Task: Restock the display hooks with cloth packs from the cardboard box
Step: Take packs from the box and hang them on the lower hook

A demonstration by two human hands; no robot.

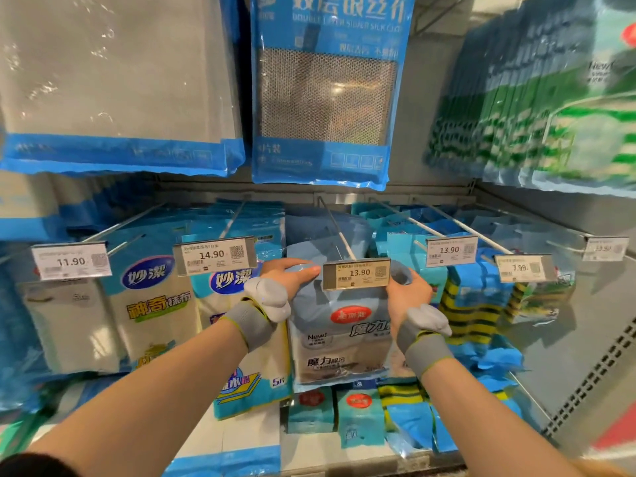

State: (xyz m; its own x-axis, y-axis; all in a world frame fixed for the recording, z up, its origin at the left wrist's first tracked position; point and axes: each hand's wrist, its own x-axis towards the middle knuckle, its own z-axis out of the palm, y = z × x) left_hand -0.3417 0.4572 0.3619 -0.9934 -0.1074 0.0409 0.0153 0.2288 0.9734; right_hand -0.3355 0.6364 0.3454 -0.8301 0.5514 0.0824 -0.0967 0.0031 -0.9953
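A blue cloth pack (339, 325) with a red oval logo hangs in front of me at the centre hook (335, 225), just behind the 13.90 price tag (356, 273). My left hand (292, 275) grips the pack's top left corner, thumb across its front. At the top right corner my right hand (407, 292) holds the pack, with its fingers behind the tag. Both wrists wear grey bands. The pack's hang hole is hidden by the tag, so I cannot tell whether it sits on the hook. The cardboard box is not in view.
Neighbouring hooks carry white cloth packs (151, 304) under 11.90 and 14.90 tags on the left, and striped sponge packs (478, 304) on the right. Large blue packs (323, 98) hang on the row above. A perforated metal side panel (585, 366) closes the bay at right.
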